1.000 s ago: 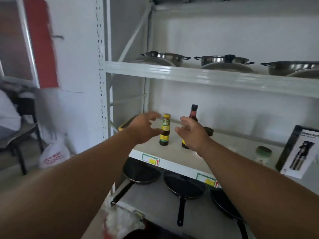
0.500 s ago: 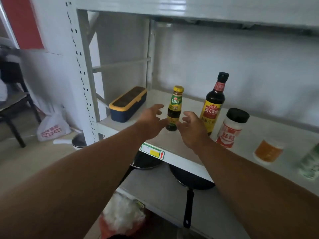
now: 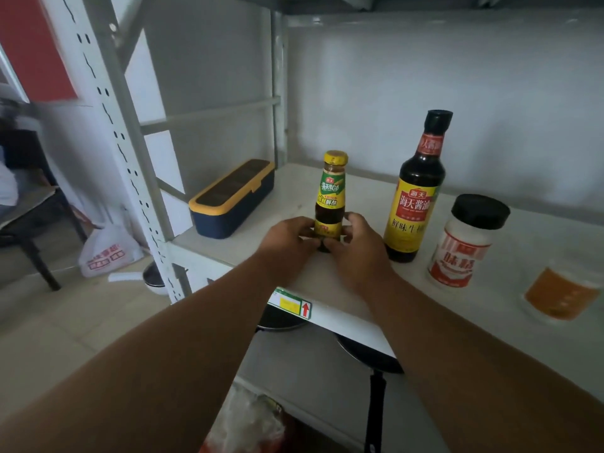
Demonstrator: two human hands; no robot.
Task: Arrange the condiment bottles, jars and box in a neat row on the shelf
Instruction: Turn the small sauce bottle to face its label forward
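2 hands work 1 item: the left hand [image 3: 287, 238] and the right hand [image 3: 354, 246] both clasp the lower body of the small yellow-capped sauce bottle [image 3: 330, 194], fingers curled round it from either side. The bottle stands upright on the shelf [image 3: 376, 204], near the front edge, right of the blue and yellow box [image 3: 232, 199] and left of the tall soy sauce bottle [image 3: 416, 191].

Step in hand, judged: set this bottle into line with its neighbours. To do it well:
- Keep the grip low, as now; the bottle is narrow and tall for its base, so a push near the cap would likely tip it.
- Slide or lift it only slightly, keeping it vertical, label facing near.
- Leave a gap to the tall bottle so glass does not knock glass.
- Use the shelf's front edge as the reference line.

Materials and shapes:
- Small bottle: dark contents, looks like glass, round body narrowing to a neck, glossy green and yellow label, yellow cap.
- Tall bottle: dark, round, long thin neck, black cap, yellow and red label.
- White jar with black lid [image 3: 465, 243]: cylindrical, looks like plastic, red label; it stands right of the tall bottle.
- Orange-filled jar [image 3: 560, 294]: squat, translucent, blurred at the far right.
- Box: long, rounded corners, matt blue walls, yellow rim.
- Shelf: smooth pale board on a white perforated metal upright [image 3: 130, 165].
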